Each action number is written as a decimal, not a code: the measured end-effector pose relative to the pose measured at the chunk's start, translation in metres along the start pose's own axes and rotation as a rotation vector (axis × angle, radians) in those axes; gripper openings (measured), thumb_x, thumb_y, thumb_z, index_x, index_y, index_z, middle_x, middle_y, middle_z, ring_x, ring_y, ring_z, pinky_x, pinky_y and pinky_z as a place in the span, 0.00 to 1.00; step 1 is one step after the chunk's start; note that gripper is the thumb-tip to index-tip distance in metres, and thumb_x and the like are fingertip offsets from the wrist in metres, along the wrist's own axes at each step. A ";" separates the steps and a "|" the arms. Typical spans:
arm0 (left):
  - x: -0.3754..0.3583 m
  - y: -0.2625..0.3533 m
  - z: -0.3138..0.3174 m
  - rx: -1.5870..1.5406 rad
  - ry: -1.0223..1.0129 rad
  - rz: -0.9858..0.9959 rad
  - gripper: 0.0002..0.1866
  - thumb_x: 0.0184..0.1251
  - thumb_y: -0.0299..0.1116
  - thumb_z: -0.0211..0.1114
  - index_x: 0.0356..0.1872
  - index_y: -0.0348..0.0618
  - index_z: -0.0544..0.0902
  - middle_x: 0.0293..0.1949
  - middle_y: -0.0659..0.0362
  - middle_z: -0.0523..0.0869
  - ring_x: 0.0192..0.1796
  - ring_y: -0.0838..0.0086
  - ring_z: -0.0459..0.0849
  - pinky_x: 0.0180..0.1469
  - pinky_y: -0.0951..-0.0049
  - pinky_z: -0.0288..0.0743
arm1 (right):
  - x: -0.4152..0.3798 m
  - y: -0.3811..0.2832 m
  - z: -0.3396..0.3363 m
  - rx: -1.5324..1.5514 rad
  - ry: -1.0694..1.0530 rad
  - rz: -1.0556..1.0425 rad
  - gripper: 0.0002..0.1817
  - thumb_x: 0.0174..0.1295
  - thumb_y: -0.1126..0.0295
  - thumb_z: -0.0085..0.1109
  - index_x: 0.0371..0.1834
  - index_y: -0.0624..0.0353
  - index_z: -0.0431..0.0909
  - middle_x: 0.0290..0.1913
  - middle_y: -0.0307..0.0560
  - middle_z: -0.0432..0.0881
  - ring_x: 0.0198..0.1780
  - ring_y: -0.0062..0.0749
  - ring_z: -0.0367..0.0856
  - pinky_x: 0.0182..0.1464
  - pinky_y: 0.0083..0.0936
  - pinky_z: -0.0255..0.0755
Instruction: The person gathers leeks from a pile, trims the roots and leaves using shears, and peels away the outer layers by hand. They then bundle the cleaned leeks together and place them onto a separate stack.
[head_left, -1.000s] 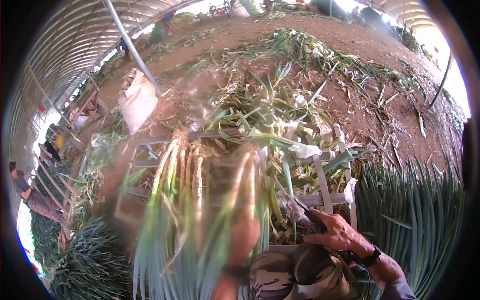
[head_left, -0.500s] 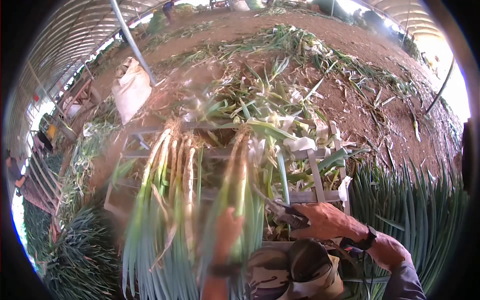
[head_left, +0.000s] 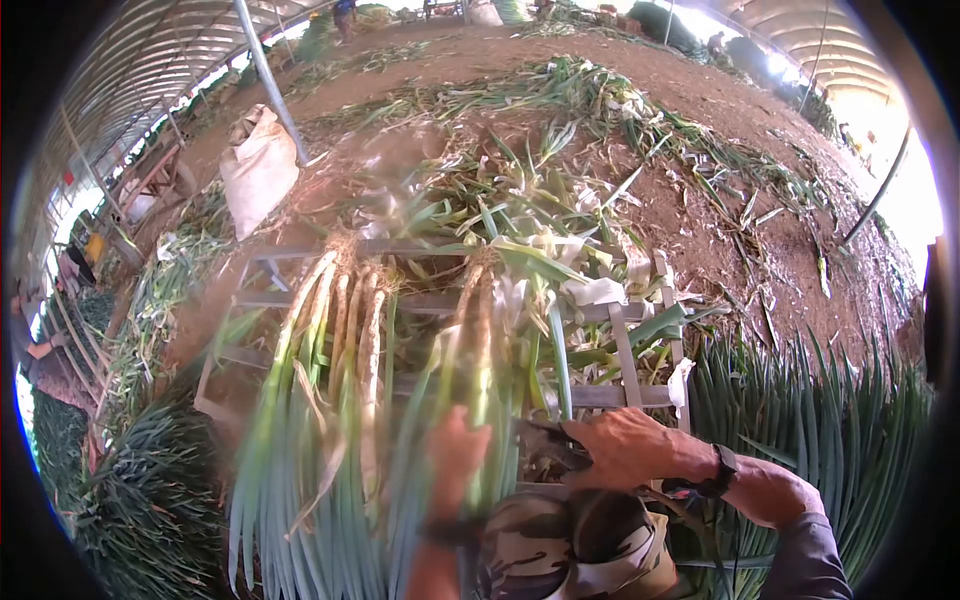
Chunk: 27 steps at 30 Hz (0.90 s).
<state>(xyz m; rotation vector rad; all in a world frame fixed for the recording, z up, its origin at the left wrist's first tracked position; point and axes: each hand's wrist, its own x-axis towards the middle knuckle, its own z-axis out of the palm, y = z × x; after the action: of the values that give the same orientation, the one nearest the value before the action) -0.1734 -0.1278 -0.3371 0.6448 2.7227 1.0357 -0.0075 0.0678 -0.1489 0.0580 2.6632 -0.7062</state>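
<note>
Long green onions lie across a metal rack [head_left: 625, 345], roots pointing away from me and green leaves hanging toward me. My left hand [head_left: 458, 455], blurred by motion, is closed over the stalks of a small group of green onions [head_left: 484, 375]; its fingers are not sharp. Beside it on the left lies another bunch of green onions [head_left: 335, 345], with some dry brown skin on the stems. My right hand [head_left: 635, 445] is wrapped round a dark tool [head_left: 548, 443] resembling an air blow gun, its front end close to the stalks by my left hand.
Peeled skins and leaf scraps [head_left: 520, 200] pile beyond the rack. A whitish sack [head_left: 258, 175] stands by a metal pole [head_left: 270, 80]. Heaps of green onions lie at right [head_left: 810, 420] and left [head_left: 150, 500]. Another person [head_left: 45, 345] is at the far left.
The tool has swung lower and closer to the stalks, its thin front end now less distinct. My right hand has shifted slightly left. My left hand stays on the green onions, still blurred.
</note>
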 end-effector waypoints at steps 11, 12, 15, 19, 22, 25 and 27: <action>0.012 0.011 -0.003 0.149 -0.136 0.014 0.22 0.61 0.43 0.64 0.45 0.32 0.81 0.39 0.36 0.87 0.44 0.41 0.86 0.49 0.47 0.79 | 0.054 0.048 0.031 -0.033 0.392 -0.037 0.27 0.59 0.52 0.66 0.44 0.69 0.76 0.22 0.59 0.81 0.23 0.52 0.83 0.26 0.45 0.74; 0.013 0.008 0.000 0.175 -0.143 0.021 0.22 0.61 0.43 0.63 0.45 0.32 0.81 0.40 0.36 0.87 0.44 0.41 0.86 0.50 0.47 0.78 | 0.058 0.049 0.030 -0.050 0.440 -0.065 0.26 0.61 0.53 0.64 0.43 0.70 0.77 0.20 0.58 0.81 0.20 0.49 0.83 0.23 0.43 0.74; 0.013 -0.003 0.007 0.217 -0.162 0.045 0.21 0.62 0.42 0.62 0.45 0.31 0.80 0.40 0.34 0.86 0.44 0.40 0.86 0.50 0.46 0.78 | 0.070 0.045 0.022 -0.046 0.399 0.005 0.27 0.62 0.52 0.62 0.44 0.72 0.76 0.20 0.57 0.80 0.20 0.49 0.82 0.23 0.43 0.74; 0.015 -0.004 0.004 0.170 -0.216 0.043 0.20 0.63 0.41 0.61 0.45 0.31 0.78 0.40 0.33 0.86 0.44 0.37 0.85 0.49 0.45 0.77 | 0.095 0.059 0.027 -0.024 0.388 0.133 0.29 0.52 0.52 0.67 0.45 0.67 0.75 0.26 0.60 0.82 0.27 0.58 0.83 0.32 0.49 0.76; 0.014 0.002 0.003 0.122 -0.221 0.036 0.20 0.63 0.40 0.61 0.45 0.30 0.77 0.39 0.32 0.85 0.44 0.36 0.84 0.49 0.44 0.77 | 0.108 0.064 0.023 0.006 0.396 0.152 0.28 0.52 0.52 0.67 0.44 0.67 0.75 0.26 0.59 0.82 0.27 0.56 0.83 0.32 0.49 0.76; 0.016 -0.005 0.006 0.060 -0.251 0.030 0.21 0.64 0.40 0.61 0.45 0.28 0.76 0.39 0.32 0.84 0.44 0.35 0.83 0.48 0.45 0.76 | 0.120 0.068 0.019 0.027 0.424 0.180 0.28 0.53 0.52 0.67 0.43 0.67 0.75 0.25 0.59 0.82 0.26 0.54 0.83 0.31 0.48 0.76; 0.018 -0.003 0.002 0.091 -0.262 0.040 0.21 0.64 0.41 0.62 0.45 0.29 0.76 0.38 0.34 0.85 0.42 0.38 0.85 0.47 0.47 0.77 | 0.129 0.068 0.013 0.049 0.430 0.224 0.28 0.53 0.51 0.67 0.43 0.67 0.75 0.25 0.58 0.82 0.26 0.54 0.83 0.31 0.48 0.76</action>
<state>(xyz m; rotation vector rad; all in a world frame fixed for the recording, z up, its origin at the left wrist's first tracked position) -0.1893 -0.1204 -0.3406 0.7924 2.5481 0.7760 -0.1135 0.1130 -0.2393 0.5725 2.9715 -0.7530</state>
